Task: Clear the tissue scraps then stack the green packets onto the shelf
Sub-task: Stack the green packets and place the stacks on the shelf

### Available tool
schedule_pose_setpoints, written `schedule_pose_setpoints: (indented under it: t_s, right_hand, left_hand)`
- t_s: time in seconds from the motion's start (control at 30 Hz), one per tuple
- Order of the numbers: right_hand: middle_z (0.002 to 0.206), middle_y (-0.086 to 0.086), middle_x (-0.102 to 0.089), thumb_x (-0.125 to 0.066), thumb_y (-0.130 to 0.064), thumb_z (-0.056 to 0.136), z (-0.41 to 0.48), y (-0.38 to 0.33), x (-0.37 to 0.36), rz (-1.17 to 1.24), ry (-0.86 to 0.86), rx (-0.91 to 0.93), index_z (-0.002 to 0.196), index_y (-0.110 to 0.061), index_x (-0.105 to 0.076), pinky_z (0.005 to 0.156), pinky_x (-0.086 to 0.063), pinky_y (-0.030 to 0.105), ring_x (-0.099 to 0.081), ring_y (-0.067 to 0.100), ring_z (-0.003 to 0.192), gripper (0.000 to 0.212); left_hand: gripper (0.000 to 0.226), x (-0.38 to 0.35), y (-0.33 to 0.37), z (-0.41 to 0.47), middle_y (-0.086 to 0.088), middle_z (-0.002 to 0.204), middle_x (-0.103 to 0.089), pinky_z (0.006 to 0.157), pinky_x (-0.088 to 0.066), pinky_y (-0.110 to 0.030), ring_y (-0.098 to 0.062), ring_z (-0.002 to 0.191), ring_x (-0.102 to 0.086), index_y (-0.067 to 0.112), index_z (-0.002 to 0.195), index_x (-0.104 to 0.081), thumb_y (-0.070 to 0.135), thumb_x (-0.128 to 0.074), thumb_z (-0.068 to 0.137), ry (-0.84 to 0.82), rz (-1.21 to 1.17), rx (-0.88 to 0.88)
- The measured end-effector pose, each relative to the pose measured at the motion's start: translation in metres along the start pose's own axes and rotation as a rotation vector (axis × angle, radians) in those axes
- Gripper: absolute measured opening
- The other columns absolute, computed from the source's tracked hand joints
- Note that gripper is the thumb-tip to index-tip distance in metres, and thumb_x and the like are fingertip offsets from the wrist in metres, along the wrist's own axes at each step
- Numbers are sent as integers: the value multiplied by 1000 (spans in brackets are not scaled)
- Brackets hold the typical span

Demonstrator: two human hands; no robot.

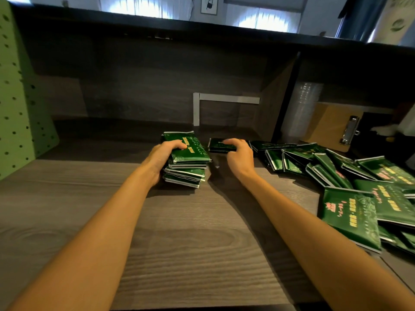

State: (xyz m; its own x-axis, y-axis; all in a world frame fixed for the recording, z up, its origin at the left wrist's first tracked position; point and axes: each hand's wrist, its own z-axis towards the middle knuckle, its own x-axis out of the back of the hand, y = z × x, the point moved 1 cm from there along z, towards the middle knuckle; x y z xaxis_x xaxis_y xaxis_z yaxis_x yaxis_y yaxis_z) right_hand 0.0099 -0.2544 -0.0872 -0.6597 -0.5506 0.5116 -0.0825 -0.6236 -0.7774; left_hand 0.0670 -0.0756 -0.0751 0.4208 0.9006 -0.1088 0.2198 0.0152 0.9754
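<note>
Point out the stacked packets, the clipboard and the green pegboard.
stacked packets [187,151], head view, top packet's face
clipboard [325,129], head view, bare brown board left of the clip
green pegboard [15,108], head view, perforated front face

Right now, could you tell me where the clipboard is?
In the head view, the clipboard leans at far right, behind the loose green packets.

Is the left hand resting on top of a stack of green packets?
Yes, the left hand grips the stack of green packets, thumb over its top packet, while the right hand holds a separate packet beside it.
</note>
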Motion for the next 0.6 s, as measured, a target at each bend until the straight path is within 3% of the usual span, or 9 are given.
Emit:
schedule_pose_setpoints:
  t_s: [0.07, 0.13, 0.27, 0.43, 0.6]
  right_hand:
    - [148, 11, -32, -47, 0, 91, 9, 8, 0, -208, -13, 20, 134, -7, -48, 105, -31, 30, -28, 26, 138, 44]
    - [156, 9, -16, -51, -16, 94, 20, 10, -1, -380, -99, 65, 144, -10, -35, 114, -20, 38, -8, 25, 145, 53]
    - [158, 6, 11, -43, -42, 96, 44, 10, -11, -631, -325, 19, 151, -20, -9, 117, 4, 46, 18, 23, 144, 68]
    - [159, 7, 2, -28, -56, 96, 50, 20, -19, -746, -461, -74, 151, -25, -6, 116, 9, 49, 9, 26, 146, 67]
    - [156, 8, -20, -41, -49, 94, 41, 16, -12, -687, -407, 3, 149, -21, -21, 116, -5, 52, -13, 31, 144, 64]
  left_hand:
    - [41, 1, 0, 5, -10, 93, -69, 60, -52, -27, -22, 77, -66, 10, 119, -57, 21, -64, 80, 102, -20, -79]
    - [41, 1, 0, 8, -8, 89, -67, 53, -49, -24, -19, 73, -65, 10, 121, -54, 20, -63, 82, 138, -33, -111]
    - [39, 1, 1, 9, -7, 88, -67, 57, -48, -26, -20, 74, -65, 10, 120, -55, 21, -62, 83, 122, -30, -89]
    - [42, 2, 0, 13, -9, 92, -68, 59, -49, -27, -21, 76, -65, 10, 121, -54, 24, -63, 82, 121, -18, -80]
    - [42, 1, -1, 14, -9, 95, -67, 59, -49, -28, -22, 78, -65, 12, 122, -51, 23, -62, 83, 120, -8, -87]
